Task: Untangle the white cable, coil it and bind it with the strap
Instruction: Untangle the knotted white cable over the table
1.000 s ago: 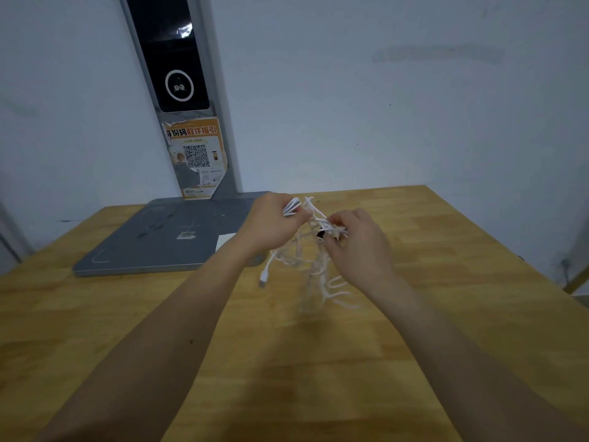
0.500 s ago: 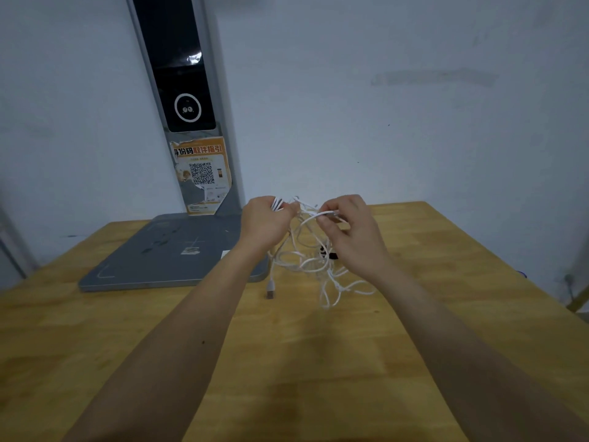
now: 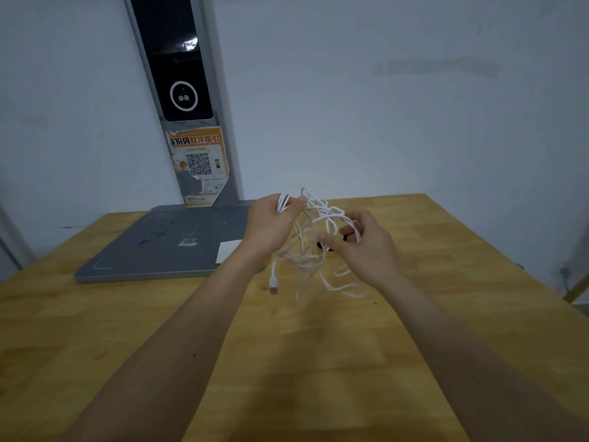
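A tangled white cable (image 3: 314, 240) hangs in the air above the wooden table (image 3: 318, 362), held between both hands. My left hand (image 3: 271, 224) grips a bunch of its loops at the top. My right hand (image 3: 366, 247) sits to the right and a little lower, fingers curled with strands of the cable running through them. A USB plug (image 3: 273, 284) dangles at the bottom left of the tangle, just over the table. A small dark piece (image 3: 323, 245), probably the strap, shows among the strands beside my right thumb.
A grey flat base (image 3: 159, 247) with a tall upright post (image 3: 185, 100) stands at the back left of the table, a QR-code sticker (image 3: 199, 164) on the post. A white wall is behind. The table's right edge (image 3: 510, 266) runs diagonally.
My right hand has dropped lower and moved right, away from the left hand, pulling strands apart. The tangle hangs looser and the plug swings lower.
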